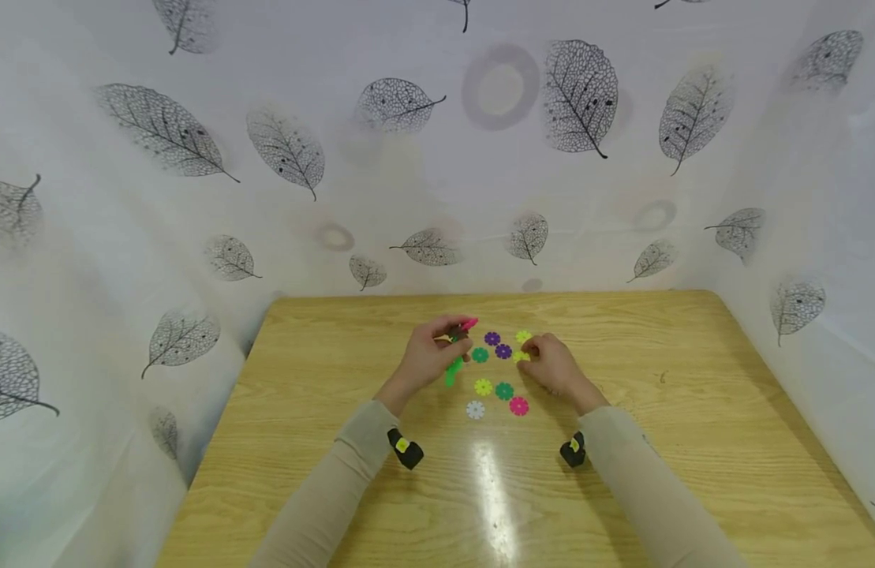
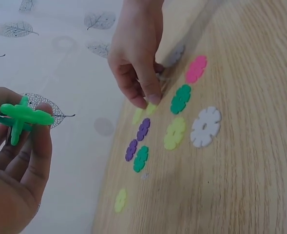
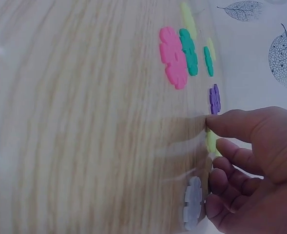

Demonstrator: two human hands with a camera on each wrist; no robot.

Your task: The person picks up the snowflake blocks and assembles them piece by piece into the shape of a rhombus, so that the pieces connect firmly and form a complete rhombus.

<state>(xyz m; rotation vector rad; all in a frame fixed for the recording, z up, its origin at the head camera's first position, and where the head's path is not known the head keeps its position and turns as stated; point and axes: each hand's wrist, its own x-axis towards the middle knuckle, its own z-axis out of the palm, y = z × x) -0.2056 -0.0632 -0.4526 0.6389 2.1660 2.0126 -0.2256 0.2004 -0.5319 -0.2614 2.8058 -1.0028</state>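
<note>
My left hand (image 1: 424, 359) is raised over the table and holds a cluster of notched plastic discs fitted together. Bright green discs (image 2: 28, 114) cross each other at its near end, and a pink disc (image 1: 469, 323) sticks out at the far end; the fingers hide part of the middle. On the right, my right hand (image 1: 553, 366) reaches down to the tabletop, its thumb and fingers pinching a yellow notched disc (image 3: 211, 142). A second yellow disc (image 1: 524, 336) lies just beyond those fingertips.
Two purple discs (image 1: 503, 351) and a teal disc (image 1: 480, 355) lie between the hands. Nearer are a yellow disc (image 1: 483, 387), a green disc (image 1: 504, 391), a pink disc (image 1: 519, 406) and a white disc (image 1: 476, 409). A leaf-print curtain (image 1: 437, 181) surrounds the wooden table (image 1: 323, 339).
</note>
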